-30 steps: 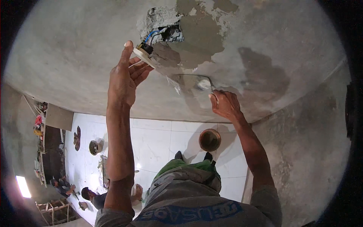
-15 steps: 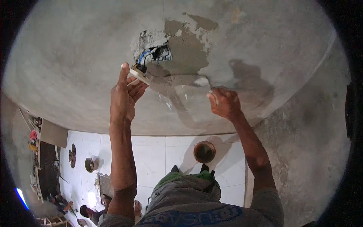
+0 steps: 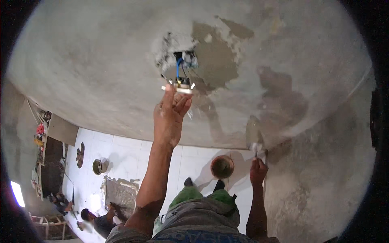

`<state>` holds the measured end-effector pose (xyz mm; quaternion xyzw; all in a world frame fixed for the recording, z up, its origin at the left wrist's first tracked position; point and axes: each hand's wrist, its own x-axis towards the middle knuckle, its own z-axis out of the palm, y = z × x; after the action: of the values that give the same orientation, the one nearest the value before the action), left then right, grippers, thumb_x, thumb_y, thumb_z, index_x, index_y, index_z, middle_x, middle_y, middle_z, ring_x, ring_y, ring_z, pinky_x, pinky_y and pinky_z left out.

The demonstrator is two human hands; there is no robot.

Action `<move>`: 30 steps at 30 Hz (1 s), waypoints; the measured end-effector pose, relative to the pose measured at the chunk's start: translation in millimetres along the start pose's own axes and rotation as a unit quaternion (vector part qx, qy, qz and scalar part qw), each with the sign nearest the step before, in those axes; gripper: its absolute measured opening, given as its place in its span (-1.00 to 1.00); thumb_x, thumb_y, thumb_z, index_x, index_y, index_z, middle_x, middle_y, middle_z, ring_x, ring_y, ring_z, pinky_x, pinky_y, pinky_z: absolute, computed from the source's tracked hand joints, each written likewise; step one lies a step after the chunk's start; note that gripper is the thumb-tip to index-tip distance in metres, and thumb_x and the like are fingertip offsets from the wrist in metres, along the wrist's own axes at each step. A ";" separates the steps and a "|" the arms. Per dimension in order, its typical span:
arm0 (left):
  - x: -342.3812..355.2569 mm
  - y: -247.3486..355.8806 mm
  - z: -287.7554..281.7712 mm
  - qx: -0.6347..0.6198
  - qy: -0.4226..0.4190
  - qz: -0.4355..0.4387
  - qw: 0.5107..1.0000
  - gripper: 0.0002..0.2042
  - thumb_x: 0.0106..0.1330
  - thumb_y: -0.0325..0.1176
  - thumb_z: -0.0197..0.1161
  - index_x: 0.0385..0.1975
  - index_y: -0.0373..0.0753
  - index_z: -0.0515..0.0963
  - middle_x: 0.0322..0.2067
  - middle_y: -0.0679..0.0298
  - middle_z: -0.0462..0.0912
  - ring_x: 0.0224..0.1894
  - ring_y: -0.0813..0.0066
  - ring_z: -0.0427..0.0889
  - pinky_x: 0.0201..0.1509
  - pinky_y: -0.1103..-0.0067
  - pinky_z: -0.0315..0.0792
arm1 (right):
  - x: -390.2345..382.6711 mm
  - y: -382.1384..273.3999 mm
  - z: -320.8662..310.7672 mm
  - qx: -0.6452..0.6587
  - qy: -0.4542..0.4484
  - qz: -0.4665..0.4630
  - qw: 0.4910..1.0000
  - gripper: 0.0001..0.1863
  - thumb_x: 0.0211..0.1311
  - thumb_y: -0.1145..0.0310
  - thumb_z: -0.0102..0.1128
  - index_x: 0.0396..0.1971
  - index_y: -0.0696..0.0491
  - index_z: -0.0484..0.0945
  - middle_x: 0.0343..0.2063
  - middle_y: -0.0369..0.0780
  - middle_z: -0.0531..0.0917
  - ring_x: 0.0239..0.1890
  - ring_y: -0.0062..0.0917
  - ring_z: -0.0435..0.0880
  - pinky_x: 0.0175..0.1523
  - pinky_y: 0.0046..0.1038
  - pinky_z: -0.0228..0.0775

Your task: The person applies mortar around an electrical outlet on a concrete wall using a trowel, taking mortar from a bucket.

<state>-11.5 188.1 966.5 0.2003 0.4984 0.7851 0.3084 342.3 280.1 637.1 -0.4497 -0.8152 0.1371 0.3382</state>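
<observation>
My left hand (image 3: 167,123) is closed on a white electrical wall plate (image 3: 183,91), its thumb and fingers gripping the edges. Its dark back with terminals points up toward the wall; which kind of fitting it is, I cannot tell. A blue wire (image 3: 178,69) and a darker one run from it into a rough opening (image 3: 187,56) in the grey wall. Darker, damp-looking mortar (image 3: 214,58) covers the wall right of that opening. Lower right, my right hand (image 3: 258,172) is wrapped round the handle of a trowel (image 3: 254,129), whose blade points up, away from the opening.
A brown bucket (image 3: 222,167) stands on the white tiled floor (image 3: 162,178) by my feet. Another small bucket (image 3: 98,167) is further left. Two other people (image 3: 101,222) are low at the lower left, near a mortar-covered board (image 3: 121,194). Cluttered shelving (image 3: 54,162) lines the left side.
My right hand has drawn the trowel down and away from the wall patch, toward the floor corner. My left hand still holds the plate, now turned more level. The view has shifted a little.
</observation>
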 end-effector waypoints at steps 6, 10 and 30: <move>-5.1 -67.2 -23.8 0.006 0.010 0.019 1.000 -0.15 0.56 0.23 -0.07 0.38 -0.60 0.08 0.27 -0.28 0.45 0.44 -0.05 0.37 0.59 0.24 0.19 | -182.4 62.1 28.9 -0.106 -0.234 0.069 0.964 -0.93 0.27 0.37 0.19 -0.40 0.02 0.55 -0.46 -0.16 0.57 -0.41 -0.19 0.60 -0.31 -0.11 0.41; -34.3 -139.0 -53.9 0.128 0.035 -0.020 0.991 -0.36 0.62 0.09 -0.08 0.28 -0.50 0.33 0.24 -0.16 0.51 0.40 0.01 0.42 0.54 0.23 0.29 | -189.8 66.8 25.6 -0.014 -0.282 0.207 0.937 -0.85 0.37 0.34 0.14 -0.34 0.11 0.51 -0.29 -0.06 0.62 -0.32 -0.07 0.71 -0.23 -0.05 0.56; -105.9 -922.2 -402.3 0.416 -0.100 -0.378 0.821 -0.67 0.47 -0.18 0.26 0.09 -0.23 0.58 -0.13 -0.02 0.75 -0.06 0.15 0.74 0.12 0.31 0.55 | -229.1 248.3 386.6 -0.182 -0.551 0.171 0.796 -0.72 0.14 0.31 0.23 -0.28 0.23 0.56 -0.38 0.08 0.73 -0.29 -0.02 0.78 -0.13 -0.02 0.63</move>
<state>78.1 139.2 -40.0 0.1832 0.7805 0.3011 0.5163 324.5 260.6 124.3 -0.4832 -0.7838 0.2665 -0.2849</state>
